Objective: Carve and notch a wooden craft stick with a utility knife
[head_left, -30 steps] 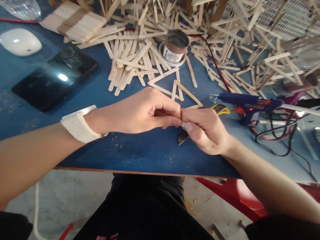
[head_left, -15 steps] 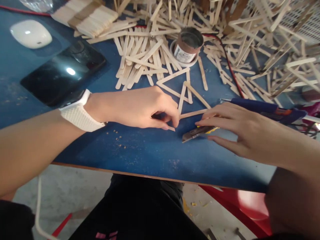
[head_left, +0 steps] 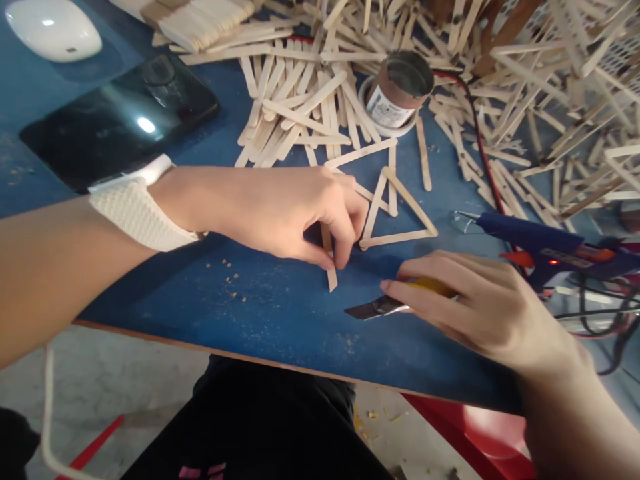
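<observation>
My left hand (head_left: pixel 320 213) pinches a popsicle stick (head_left: pixel 332 277) between thumb and finger, its angled cut end pointing toward the front edge of the blue table (head_left: pixel 280 313). To the right, my right hand (head_left: pixel 465 307) is closed around the yellow handle of a utility knife (head_left: pixel 377 307). The knife's blade points left, a short way from the stick and apart from it. Just beyond my hands lies a triangle of popsicle sticks (head_left: pixel 400 238). Another stick triangle (head_left: pixel 360 153) lies behind it, partly covered by my left hand.
A blue hot glue gun (head_left: pixel 535 237) with a lit red light lies at right beside tangled cables. A small round container (head_left: pixel 400 87) stands amid heaped popsicle sticks (head_left: pixel 295 100). A black phone (head_left: pixel 120 120) and a white mouse (head_left: pixel 54 30) are at left.
My right hand has drawn back toward the front edge, now gripping the knife, which was lying under its fingers. The stick in my left hand now points more toward me.
</observation>
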The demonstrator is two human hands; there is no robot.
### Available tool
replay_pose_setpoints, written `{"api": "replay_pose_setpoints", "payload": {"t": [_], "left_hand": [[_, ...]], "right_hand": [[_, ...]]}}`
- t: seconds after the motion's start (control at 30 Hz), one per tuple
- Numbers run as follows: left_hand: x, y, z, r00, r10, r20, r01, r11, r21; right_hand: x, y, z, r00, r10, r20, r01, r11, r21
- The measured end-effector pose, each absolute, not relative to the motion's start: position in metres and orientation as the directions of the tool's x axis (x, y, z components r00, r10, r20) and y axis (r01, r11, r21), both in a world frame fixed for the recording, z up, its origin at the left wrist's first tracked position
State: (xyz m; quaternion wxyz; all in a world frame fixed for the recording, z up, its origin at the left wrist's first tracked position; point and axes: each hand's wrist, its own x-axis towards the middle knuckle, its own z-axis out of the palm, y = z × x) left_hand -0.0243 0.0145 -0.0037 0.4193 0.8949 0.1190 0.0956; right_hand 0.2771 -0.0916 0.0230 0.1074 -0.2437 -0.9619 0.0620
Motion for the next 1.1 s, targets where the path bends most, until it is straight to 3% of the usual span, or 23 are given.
{"api": "replay_pose_setpoints", "payload": {"t": [0.1, 0.27, 0.53, 0.87, 1.1], "left_hand": [[-0.023, 0.013, -0.005, 0.97, 0.228, 0.089, 0.086, -0.659, 0.748], [-0.02, 0.004, 0.001, 0.974, 0.221, 0.057, 0.083, -0.575, 0.814], [-0.021, -0.001, 0.002, 0.964, 0.239, 0.113, 0.108, -0.746, 0.657], [-0.017, -0.001, -0.005, 0.975, 0.165, 0.146, 0.023, -0.735, 0.677], [-0.017, -0.002, -0.007, 0.976, 0.164, 0.141, 0.024, -0.729, 0.685]], "right_hand": [[0.273, -0.092, 0.02, -0.859, 0.463, 0.216, 0.438, 0.885, -0.157], [0.269, -0.091, 0.016, -0.865, 0.449, 0.224, 0.426, 0.893, -0.145], [0.275, -0.089, 0.014, -0.845, 0.48, 0.237, 0.455, 0.877, -0.154], [0.282, -0.086, 0.012, -0.838, 0.494, 0.23, 0.46, 0.868, -0.187], [0.276, -0.09, 0.014, -0.839, 0.511, 0.189, 0.494, 0.86, -0.131]]}}
